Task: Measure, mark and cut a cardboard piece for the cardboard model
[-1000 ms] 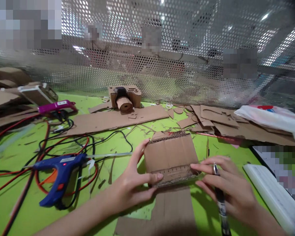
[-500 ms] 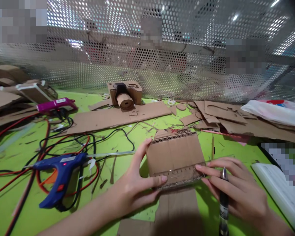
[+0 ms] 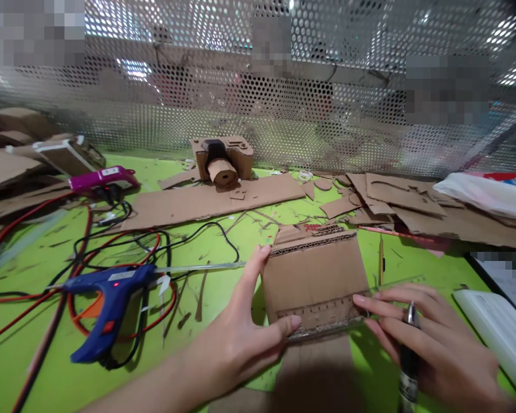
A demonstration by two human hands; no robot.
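Nearest to me, a brown cardboard strip (image 3: 322,367) lies on the green tabletop (image 3: 60,390), partly in shadow. Just above it my two hands are apart, one at each side of a corrugated cardboard piece (image 3: 316,272), which sits right of centre in front of me. I have my left hand (image 3: 236,327) clamped on its left side — index fingertip at the upper corner, thumb pressed near the lower edge. My right hand (image 3: 442,344) holds a pen (image 3: 408,373) among its fingers, clicker end up, while the fingertips pinch the lower right corner, where a clear ruler (image 3: 327,312) lies along the bottom of the piece.

To the left, a blue hot glue gun (image 3: 107,304) rests on its side, a small red light showing, with black and red cables looped around it and a clear glue stick (image 3: 206,266) reaching out behind. On the right there's a white case (image 3: 490,327), and a pencil (image 3: 380,264) beyond my right hand.

Farther off I see a long cardboard panel (image 3: 176,206), a purple tool (image 3: 103,179), a cardboard camera model (image 3: 241,158), cardboard offcuts (image 3: 399,189) and a white plastic bag (image 3: 481,195) — all before a perforated metal screen (image 3: 198,86).
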